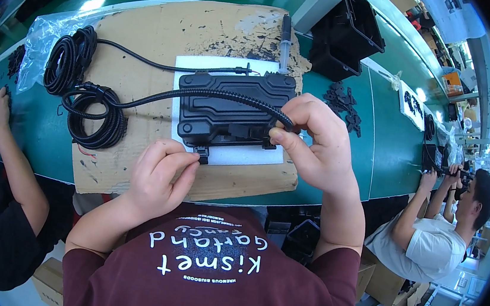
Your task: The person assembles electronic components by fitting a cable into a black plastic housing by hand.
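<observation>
Black moulded plastic, ridged on top, rounded at the corners: the case is laid crosswise, long axis left to right, latched side nearest the wearer, inside hidden. A front latch is being pinched by the left hand; a ribbed, arching tube is clamped in the right hand. Underneath: white foam, scuffed cardboard, green tabletop.

black case, black tube, white sheet, tan cardboard with dark blotches, green tabletop
</observation>
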